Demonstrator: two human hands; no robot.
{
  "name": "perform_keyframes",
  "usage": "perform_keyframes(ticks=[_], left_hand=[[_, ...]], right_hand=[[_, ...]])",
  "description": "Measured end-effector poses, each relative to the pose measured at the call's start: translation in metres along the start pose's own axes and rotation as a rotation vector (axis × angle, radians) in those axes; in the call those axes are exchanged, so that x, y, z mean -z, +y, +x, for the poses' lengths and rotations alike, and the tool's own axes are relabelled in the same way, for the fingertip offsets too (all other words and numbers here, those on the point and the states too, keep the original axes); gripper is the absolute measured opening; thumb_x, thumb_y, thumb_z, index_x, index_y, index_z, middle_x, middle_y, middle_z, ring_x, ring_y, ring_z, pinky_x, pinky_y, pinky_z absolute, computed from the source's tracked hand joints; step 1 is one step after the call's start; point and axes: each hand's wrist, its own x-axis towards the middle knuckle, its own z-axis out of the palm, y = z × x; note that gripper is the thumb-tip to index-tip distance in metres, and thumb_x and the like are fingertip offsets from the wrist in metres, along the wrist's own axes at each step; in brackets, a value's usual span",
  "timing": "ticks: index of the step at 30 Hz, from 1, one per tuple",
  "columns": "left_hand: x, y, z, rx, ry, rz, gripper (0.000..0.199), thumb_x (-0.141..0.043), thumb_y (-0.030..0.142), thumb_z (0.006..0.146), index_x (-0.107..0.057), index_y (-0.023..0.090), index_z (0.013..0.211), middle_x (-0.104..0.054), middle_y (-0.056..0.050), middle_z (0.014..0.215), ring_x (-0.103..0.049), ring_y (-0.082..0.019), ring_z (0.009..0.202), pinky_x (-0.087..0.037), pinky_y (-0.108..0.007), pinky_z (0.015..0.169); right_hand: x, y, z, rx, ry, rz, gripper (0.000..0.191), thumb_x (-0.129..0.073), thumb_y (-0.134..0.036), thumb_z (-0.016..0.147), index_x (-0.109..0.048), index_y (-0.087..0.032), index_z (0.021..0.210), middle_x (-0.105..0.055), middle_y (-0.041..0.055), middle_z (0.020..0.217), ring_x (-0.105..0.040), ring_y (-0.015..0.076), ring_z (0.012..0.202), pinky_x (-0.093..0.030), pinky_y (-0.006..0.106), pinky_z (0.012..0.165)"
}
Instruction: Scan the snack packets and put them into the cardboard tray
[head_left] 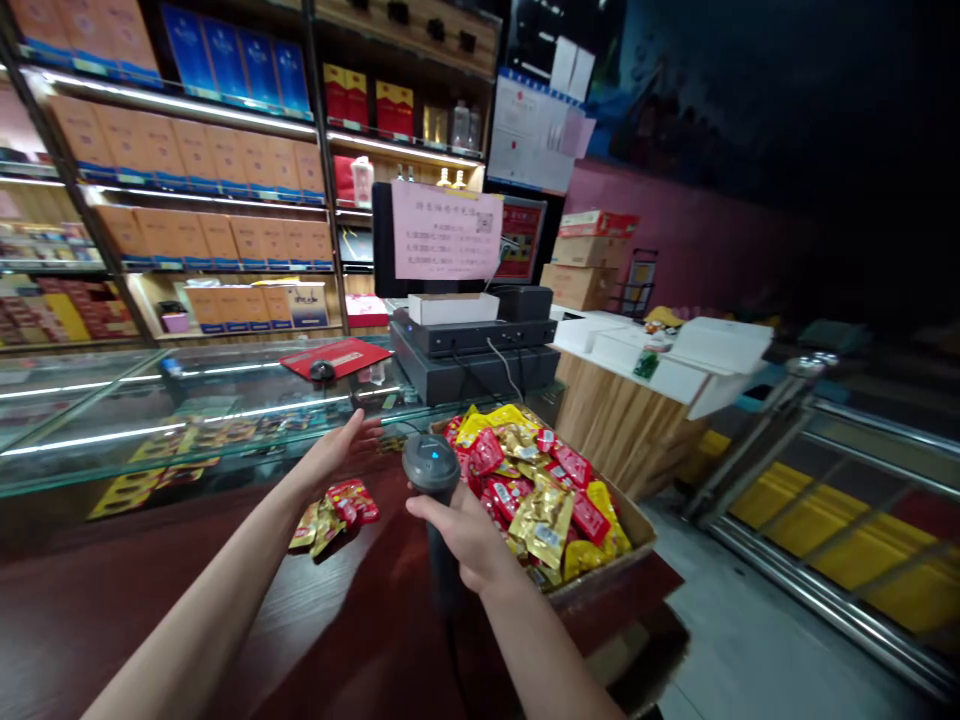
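Note:
My right hand (pixel 465 535) is wrapped round a dark cylindrical device (pixel 432 462) with a small blue light on its top, which stands upright above the dark red tabletop. To the left, my left hand (pixel 341 448) is raised with its fingers stretched out, holding nothing. Below it, a few red and gold packets (pixel 337 515) lie together on the tabletop. Right beside my right hand is a cardboard box (pixel 641 535) heaped with red, gold and yellow packets (pixel 541 515).
Behind my hands is a glass counter (pixel 247 430) with a red mat (pixel 337 358) and a mouse. A monitor bearing a pink sign (pixel 448 230) stands over dark equipment (pixel 480 360). A metal railing (pixel 825 600) is at the right, shelves of boxes (pixel 202 150) at the back left.

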Motion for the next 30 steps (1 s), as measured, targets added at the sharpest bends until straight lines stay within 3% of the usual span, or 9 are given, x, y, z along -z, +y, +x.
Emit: perform_keyframes(ticks=[6,11,14,18,23,27,30], left_hand=[[0.06,-0.034,-0.029,-0.015,0.156,0.107,0.066,-0.046,0.065,0.079,-0.059,0.014,0.12,-0.057,-0.015,0.128,-0.05,-0.026,0.121,-0.034,-0.036,0.103],[0.079,-0.079,-0.027,-0.018,0.25,0.35,0.063,-0.047,0.066,0.076,-0.067,0.013,0.104,-0.063,-0.014,0.121,-0.052,-0.028,0.118,-0.034,-0.034,0.1],[0.073,-0.103,-0.021,-0.051,0.182,0.45,0.053,-0.041,0.057,0.082,-0.068,0.015,0.101,-0.069,-0.01,0.109,-0.058,-0.026,0.109,-0.038,-0.034,0.097],[0.047,-0.115,-0.023,-0.164,0.14,0.551,0.04,-0.044,0.032,0.082,-0.065,0.015,0.111,-0.065,-0.01,0.116,-0.057,-0.023,0.111,-0.035,-0.034,0.1],[0.004,-0.112,-0.03,-0.273,-0.022,0.744,0.054,-0.053,0.011,0.066,-0.062,0.016,0.119,-0.064,-0.011,0.118,-0.057,-0.025,0.109,-0.038,-0.033,0.097],[-0.011,-0.104,-0.02,-0.298,-0.009,0.867,0.054,-0.06,0.013,0.062,-0.065,0.02,0.115,-0.068,-0.012,0.109,-0.06,-0.028,0.102,-0.041,-0.035,0.089],[-0.007,-0.097,-0.008,-0.24,-0.073,0.794,0.036,-0.066,0.027,0.064,-0.073,0.021,0.099,-0.071,-0.009,0.096,-0.064,-0.026,0.088,-0.044,-0.031,0.079]], right_hand=[[-0.042,0.037,0.02,-0.138,-0.087,-0.024,0.024,-0.071,-0.022,0.057,-0.068,-0.016,0.081,-0.068,-0.0002,0.074,-0.059,0.0163,0.075,-0.043,0.029,0.076],[-0.065,0.068,0.045,-0.196,-0.139,-0.121,0.026,-0.068,-0.018,0.056,-0.07,-0.015,0.081,-0.069,0.0003,0.074,-0.06,0.0176,0.077,-0.043,0.029,0.077],[-0.064,0.08,0.056,-0.214,-0.129,-0.152,0.028,-0.067,-0.019,0.056,-0.071,-0.014,0.083,-0.07,0.0006,0.074,-0.061,0.0179,0.078,-0.042,0.03,0.08],[-0.045,0.085,0.058,-0.216,-0.026,-0.171,0.03,-0.069,-0.024,0.057,-0.071,-0.013,0.085,-0.07,0.0026,0.075,-0.062,0.0193,0.08,-0.043,0.031,0.08],[-0.011,0.08,0.041,-0.15,0.054,-0.197,0.032,-0.072,-0.029,0.059,-0.071,-0.014,0.087,-0.072,0.004,0.082,-0.063,0.0214,0.084,-0.044,0.032,0.08],[0.003,0.079,0.028,-0.108,0.006,-0.156,0.037,-0.071,-0.031,0.062,-0.069,-0.015,0.096,-0.071,0.0044,0.094,-0.062,0.0218,0.093,-0.042,0.034,0.087],[0.009,0.081,0.025,-0.096,0.058,-0.18,0.037,-0.07,-0.031,0.063,-0.069,-0.015,0.096,-0.071,0.0037,0.09,-0.062,0.0211,0.091,-0.042,0.034,0.088]])
